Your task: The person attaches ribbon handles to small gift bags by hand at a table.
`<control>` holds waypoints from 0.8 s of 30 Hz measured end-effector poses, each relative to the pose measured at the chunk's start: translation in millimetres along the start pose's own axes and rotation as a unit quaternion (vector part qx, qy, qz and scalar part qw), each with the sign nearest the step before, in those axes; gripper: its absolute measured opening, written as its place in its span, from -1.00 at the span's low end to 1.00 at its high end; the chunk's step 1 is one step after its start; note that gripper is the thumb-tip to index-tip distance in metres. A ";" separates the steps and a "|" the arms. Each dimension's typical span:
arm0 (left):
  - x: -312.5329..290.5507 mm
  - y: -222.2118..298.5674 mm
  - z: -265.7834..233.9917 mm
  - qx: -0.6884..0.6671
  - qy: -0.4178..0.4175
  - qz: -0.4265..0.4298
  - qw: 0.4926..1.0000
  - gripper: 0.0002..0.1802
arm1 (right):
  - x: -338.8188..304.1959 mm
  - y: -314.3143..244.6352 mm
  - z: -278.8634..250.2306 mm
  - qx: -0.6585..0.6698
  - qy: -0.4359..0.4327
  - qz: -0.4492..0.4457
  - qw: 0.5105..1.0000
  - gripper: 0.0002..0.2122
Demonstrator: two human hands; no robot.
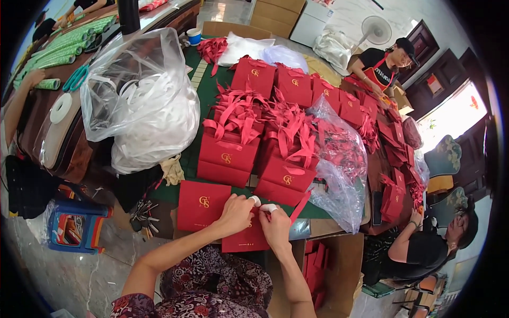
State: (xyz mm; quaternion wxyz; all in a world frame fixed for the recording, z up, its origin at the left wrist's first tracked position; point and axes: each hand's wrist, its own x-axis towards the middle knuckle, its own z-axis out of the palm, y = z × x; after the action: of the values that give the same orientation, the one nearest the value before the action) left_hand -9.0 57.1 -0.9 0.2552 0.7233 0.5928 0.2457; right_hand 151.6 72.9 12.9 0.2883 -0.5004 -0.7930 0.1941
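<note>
A flat red paper bag (245,241) with gold print lies in front of me at the table's near edge. Over its upper part, my left hand (237,213) is closed, its bent fingers pinching at the bag's top edge. My right hand (276,225) is closed close beside it, and a red ribbon (301,205) runs out from its fingers toward the upper right. White covers sit on fingertips of both hands. What lies between the fingertips is partly hidden. Another flat red bag (203,205) lies to the left, partly beneath my left forearm.
Ahead stand several red gift bags (225,156) with ribbon handles. A clear plastic bag (339,180) lies to their right; a bag of white ribbon (154,106) bulges at left. A cardboard box (339,265) with red bags is below right. Two people work at right; another person's arm shows far left.
</note>
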 end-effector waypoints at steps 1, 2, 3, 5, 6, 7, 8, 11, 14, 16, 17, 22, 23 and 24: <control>0.4 1.6 -3.7 -0.001 0.000 -0.005 1.000 -0.70 | 1.8 -4.4 -0.4 0.001 -0.001 -0.001 1.000 -0.91; 0.8 1.8 -6.3 -0.003 0.001 -0.010 1.000 -0.71 | 3.2 -11.0 -2.8 0.072 0.008 0.083 0.994 -0.90; 0.2 0.4 -6.6 -0.002 0.002 -0.012 1.000 -0.71 | 4.9 -14.9 -3.7 0.142 0.016 0.166 0.976 -0.89; -3.0 -0.1 -6.5 -0.037 0.025 0.006 0.999 -0.71 | 3.0 -9.4 -2.4 0.140 0.000 0.154 0.978 -0.87; -2.9 -0.1 -7.8 -0.036 0.025 0.006 0.999 -0.71 | 2.6 -6.3 -2.3 0.139 -0.017 0.142 0.980 -0.86; -4.1 -0.9 -8.0 -0.039 0.028 0.012 0.999 -0.70 | 2.0 -4.7 -1.6 0.140 -0.018 0.142 0.980 -0.86; -5.3 -1.5 -8.1 -0.041 0.031 0.017 0.999 -0.69 | 1.5 -3.5 -1.4 0.148 -0.020 0.121 0.981 -0.87; -6.6 -6.0 -11.1 -0.083 0.053 0.024 0.995 -0.66 | 5.6 -7.8 -14.2 0.178 -0.033 0.100 0.978 -0.89; -11.9 -1.3 -11.8 -0.071 0.070 0.022 0.995 -0.65 | 16.3 -6.6 -22.6 0.166 -0.017 0.050 0.985 -0.89; -14.4 2.1 -9.4 -0.063 0.082 0.027 0.994 -0.67 | 20.1 -1.7 -28.6 0.148 -0.030 0.041 0.988 -0.89; -16.3 4.8 -7.1 -0.057 0.093 0.033 0.993 -0.69 | 20.1 8.8 -28.0 0.134 -0.086 0.020 0.987 -0.87; -28.4 14.9 -2.9 -0.019 0.115 0.092 0.989 -0.74 | 24.9 26.9 -35.1 0.144 -0.201 0.002 0.969 -0.85; -30.7 16.6 -2.7 0.013 0.129 0.120 0.984 -0.75 | 28.7 21.9 -40.8 0.139 -0.236 0.016 0.962 -0.84; -32.6 18.4 -2.5 0.015 0.128 0.121 0.984 -0.75 | 30.6 18.9 -45.1 0.133 -0.270 0.030 0.953 -0.83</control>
State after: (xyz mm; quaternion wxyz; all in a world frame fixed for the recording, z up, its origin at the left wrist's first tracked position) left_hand -3.0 22.2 11.5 0.1344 0.7560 0.5322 0.3565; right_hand 183.6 109.5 43.8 0.1214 -0.4100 -0.7931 0.4339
